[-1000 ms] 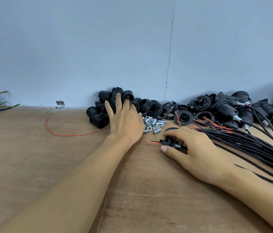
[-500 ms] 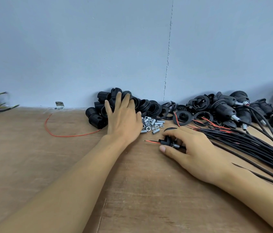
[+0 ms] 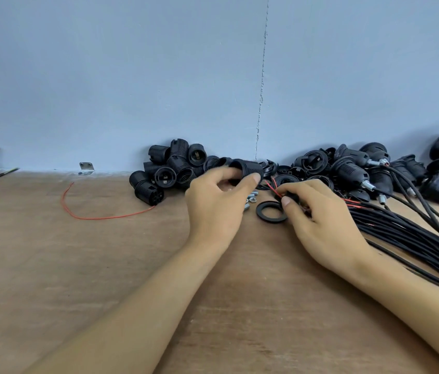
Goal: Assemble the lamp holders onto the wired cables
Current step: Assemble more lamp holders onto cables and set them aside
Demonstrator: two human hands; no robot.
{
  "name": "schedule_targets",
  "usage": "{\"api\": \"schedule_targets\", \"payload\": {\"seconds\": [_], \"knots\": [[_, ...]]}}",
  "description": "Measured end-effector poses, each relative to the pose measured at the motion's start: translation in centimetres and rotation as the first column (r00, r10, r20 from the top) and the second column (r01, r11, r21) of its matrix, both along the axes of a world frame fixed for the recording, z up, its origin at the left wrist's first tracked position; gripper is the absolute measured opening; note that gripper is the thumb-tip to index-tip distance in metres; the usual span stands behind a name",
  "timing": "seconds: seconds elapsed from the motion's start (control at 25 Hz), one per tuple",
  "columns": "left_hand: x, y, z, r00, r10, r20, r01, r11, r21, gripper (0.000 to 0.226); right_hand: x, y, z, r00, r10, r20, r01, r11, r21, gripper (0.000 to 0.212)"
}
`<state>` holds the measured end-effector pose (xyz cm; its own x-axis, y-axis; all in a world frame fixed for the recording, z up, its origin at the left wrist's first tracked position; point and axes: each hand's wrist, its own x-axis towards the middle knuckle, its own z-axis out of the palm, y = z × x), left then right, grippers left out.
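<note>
Lamp holder (image 3: 246, 168) gripped in left hand (image 3: 214, 209).
Right hand (image 3: 321, 220) pinches a cable end (image 3: 276, 188); black ring (image 3: 271, 211) just beside its thumb.

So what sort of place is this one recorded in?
Most likely a small workshop or factory bench for hand assembly: a wooden bench top against a plain blue wall, a heap of black lamp holders at the wall, and a thick bundle of black cables on the right.

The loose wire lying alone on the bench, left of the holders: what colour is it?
The loose wire is red; the head view shows it.
</note>
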<state>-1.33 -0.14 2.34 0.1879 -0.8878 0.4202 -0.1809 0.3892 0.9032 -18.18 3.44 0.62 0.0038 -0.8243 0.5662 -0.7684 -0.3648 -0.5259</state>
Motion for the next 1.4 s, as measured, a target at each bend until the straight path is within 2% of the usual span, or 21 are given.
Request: {"api": "schedule_targets", "payload": {"seconds": [0.08, 0.16, 0.24, 0.32, 0.4, 0.48, 0.6, 0.68, 0.8, 0.92, 1.04, 1.12, 1.28, 1.4], "knots": [[-0.3, 0.4, -0.2, 0.959, -0.136, -0.247, 0.177, 0.973, 0.150, 0.026, -0.4, -0.1, 0.1, 1.000, -0.021, 0.016, 0.021, 1.000, -0.018, 0.018], [-0.3, 0.6, -0.4, 0.863, -0.232, -0.449, 0.351, 0.914, 0.201, 0.046, -0.5, -0.1, 0.1, 0.999, -0.026, 0.023, 0.026, 1.000, -0.011, 0.014], [-0.1, 0.7, -0.4, 0.815, -0.287, -0.503, 0.449, 0.862, 0.236, 0.055, -0.5, 0.0, 0.1, 1.000, -0.024, 0.015, 0.024, 1.000, 0.000, 0.009], [0.4, 0.9, -0.4, 0.837, -0.348, -0.422, 0.487, 0.825, 0.286, 0.056, -0.6, 0.1, 0.1, 1.000, -0.027, -0.006, 0.027, 1.000, 0.012, 0.007], [0.7, 1.0, -0.4, 0.892, -0.398, -0.213, 0.448, 0.840, 0.307, 0.052, -0.7, 0.2, 0.1, 0.999, -0.031, -0.029, 0.032, 0.999, 0.035, 0.007], [0.9, 1.1, -0.4, 0.930, -0.367, -0.030, 0.360, 0.886, 0.291, 0.047, -0.7, 0.2, 0.2, 0.999, -0.033, -0.034, 0.035, 0.998, 0.061, 0.013], [1.3, 1.2, -0.6, 0.944, -0.297, 0.143, 0.264, 0.941, 0.211, 0.051, -0.5, 0.4, 0.4, 0.999, -0.043, -0.026, 0.045, 0.996, 0.073, 0.025], [1.3, 1.4, -0.9, 0.929, -0.281, 0.240, 0.248, 0.956, 0.159, 0.050, -0.5, 0.4, 0.4, 0.998, -0.036, -0.050, 0.039, 0.998, 0.054, 0.020], [0.8, 1.8, -1.2, 0.921, -0.290, 0.261, 0.263, 0.956, 0.131, 0.045, -0.6, 0.4, 0.4, 0.998, 0.002, -0.061, -0.002, 1.000, -0.002, 0.010], [0.6, 1.9, -1.9, 0.905, -0.310, 0.293, 0.294, 0.951, 0.098, 0.048, -0.6, 0.6, 0.5, 0.996, 0.059, -0.063, -0.063, 0.997, -0.055, 0.016], [0.9, 1.9, -2.6, 0.896, -0.269, 0.353, 0.289, 0.957, -0.004, 0.051, -0.4, 1.2, 0.9, 0.994, 0.111, -0.021, -0.112, 0.993, -0.042, 0.031], [1.1, 2.0, -2.8, 0.888, -0.222, 0.404, 0.273, 0.959, -0.072, 0.049, -0.2, 1.5, 1.0, 0.992, 0.123, 0.002, -0.123, 0.992, -0.025, 0.033], [1.2, 2.3, -2.9, 0.861, -0.128, 0.492, 0.250, 0.950, -0.190, 0.048, 0.1, 1.7, 0.9, 0.991, 0.128, 0.037, -0.128, 0.992, 0.000, 0.007], [1.3, 2.2, -3.0, 0.874, -0.090, 0.478, 0.224, 0.947, -0.231, 0.048, 0.2, 1.8, 0.9, 0.989, 0.137, 0.051, -0.138, 0.990, 0.005, 0.010]]}}
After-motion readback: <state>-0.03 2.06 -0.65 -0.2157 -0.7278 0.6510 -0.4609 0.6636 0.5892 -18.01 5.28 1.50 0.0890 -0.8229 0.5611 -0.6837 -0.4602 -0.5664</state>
